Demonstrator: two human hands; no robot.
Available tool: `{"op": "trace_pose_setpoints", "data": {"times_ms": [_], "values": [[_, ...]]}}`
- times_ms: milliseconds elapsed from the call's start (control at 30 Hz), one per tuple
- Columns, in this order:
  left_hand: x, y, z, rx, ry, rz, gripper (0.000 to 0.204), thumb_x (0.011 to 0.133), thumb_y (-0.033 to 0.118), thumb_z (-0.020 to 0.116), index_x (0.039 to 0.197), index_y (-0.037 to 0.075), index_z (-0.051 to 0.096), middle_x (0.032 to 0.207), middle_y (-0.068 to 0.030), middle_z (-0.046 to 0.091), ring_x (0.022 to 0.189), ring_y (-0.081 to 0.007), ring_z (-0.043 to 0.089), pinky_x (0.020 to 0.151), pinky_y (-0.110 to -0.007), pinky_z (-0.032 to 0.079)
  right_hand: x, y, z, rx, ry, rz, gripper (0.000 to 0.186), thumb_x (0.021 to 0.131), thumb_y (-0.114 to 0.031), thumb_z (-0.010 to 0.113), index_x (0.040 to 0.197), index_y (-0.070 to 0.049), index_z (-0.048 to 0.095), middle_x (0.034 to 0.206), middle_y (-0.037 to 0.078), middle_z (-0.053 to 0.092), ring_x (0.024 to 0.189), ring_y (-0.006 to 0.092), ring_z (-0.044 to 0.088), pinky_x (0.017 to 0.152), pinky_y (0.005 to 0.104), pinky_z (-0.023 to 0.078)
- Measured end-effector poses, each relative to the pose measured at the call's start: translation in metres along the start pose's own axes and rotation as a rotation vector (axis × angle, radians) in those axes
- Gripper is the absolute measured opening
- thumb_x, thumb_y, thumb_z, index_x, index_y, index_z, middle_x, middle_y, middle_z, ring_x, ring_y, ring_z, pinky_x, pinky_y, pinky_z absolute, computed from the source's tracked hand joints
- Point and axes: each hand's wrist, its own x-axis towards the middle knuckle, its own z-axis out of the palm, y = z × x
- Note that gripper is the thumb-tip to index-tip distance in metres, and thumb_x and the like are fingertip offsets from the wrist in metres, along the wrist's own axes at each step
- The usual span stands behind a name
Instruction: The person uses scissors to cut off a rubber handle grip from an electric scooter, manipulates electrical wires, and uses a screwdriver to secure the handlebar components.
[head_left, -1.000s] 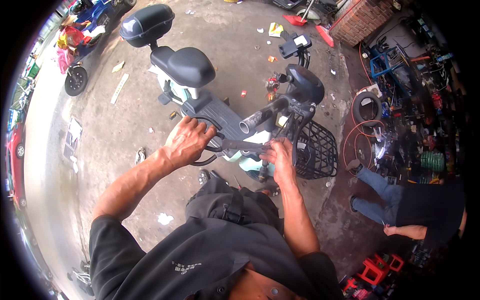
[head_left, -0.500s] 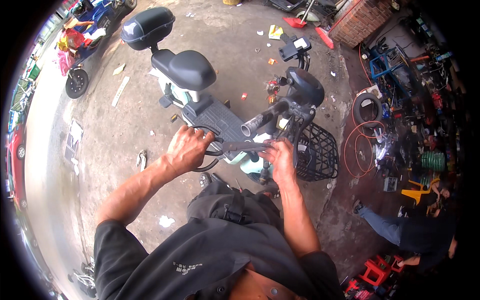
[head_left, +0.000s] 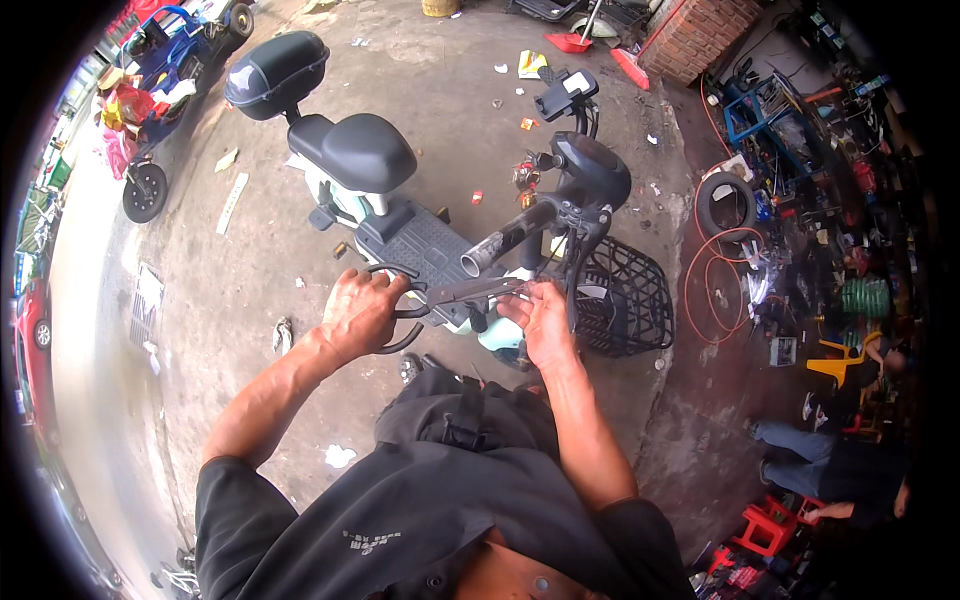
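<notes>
Concrete floor [head_left: 450, 80]: littered; electric scooter [head_left: 372, 150] standing on it.
Scissors [head_left: 468, 292]: black, looped handles, held above the footboard [head_left: 405, 238].
Left hand [head_left: 358, 310]: closed round those handles.
Right hand [head_left: 541, 320]: fingers at blade tips; can't tell whether pinching anything.
Progress: looks mid-job; handlebar tube [head_left: 492, 250] bare-ended, cutting result not visible.

The dark tool [head_left: 470, 290] spans the gap between the left hand [head_left: 362, 315] and right hand [head_left: 545, 325], blocking it. The handlebar [head_left: 515, 235] juts in just ahead; the basket [head_left: 625, 295] stands close on the right hand's right. Left of the left hand, there is room above the floor [head_left: 220, 320].
</notes>
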Motion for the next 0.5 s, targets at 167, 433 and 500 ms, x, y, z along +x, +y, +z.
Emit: {"op": "trace_pose_setpoints", "data": {"times_ms": [167, 433, 500], "values": [[-0.002, 0.005, -0.008, 0.027, 0.04, 0.054, 0.033, 0.069, 0.004, 0.058, 0.102, 0.007, 0.057, 0.076, -0.0096, 0.06, 0.072, -0.0271, 0.059, 0.068, -0.039, 0.042, -0.005, -0.004, 0.009, -0.052, 0.024, -0.044, 0.016, 0.084, -0.013, 0.052, 0.094, -0.001, 0.051, 0.092, 0.018, 0.06, 0.078, 0.0304, 0.066, 0.067, 0.0397, 0.059], [-0.001, 0.011, -0.006, 0.086, 0.017, 0.015, 0.032, 0.07, 0.004, 0.058, 0.101, 0.006, 0.057, 0.076, -0.0097, 0.06, 0.071, -0.0264, 0.059, 0.068, -0.038, 0.041, -0.002, -0.006, 0.008, -0.055, 0.009, -0.055, 0.014, 0.084, -0.009, 0.051, 0.094, 0.0, 0.051, 0.093, 0.017, 0.06, 0.077, 0.0298, 0.066, 0.067, 0.0391, 0.06], [-0.002, 0.012, -0.007, 0.09, 0.034, -0.003, 0.031, 0.071, 0.004, 0.058, 0.102, 0.005, 0.057, 0.076, -0.01, 0.06, 0.071, -0.0265, 0.059, 0.068, -0.037, 0.042, -0.002, -0.005, 0.009, -0.056, 0.006, -0.057, 0.014, 0.084, -0.009, 0.051, 0.094, 0.0, 0.051, 0.092, 0.016, 0.059, 0.076, 0.0295, 0.065, 0.067, 0.0388, 0.06]]}}
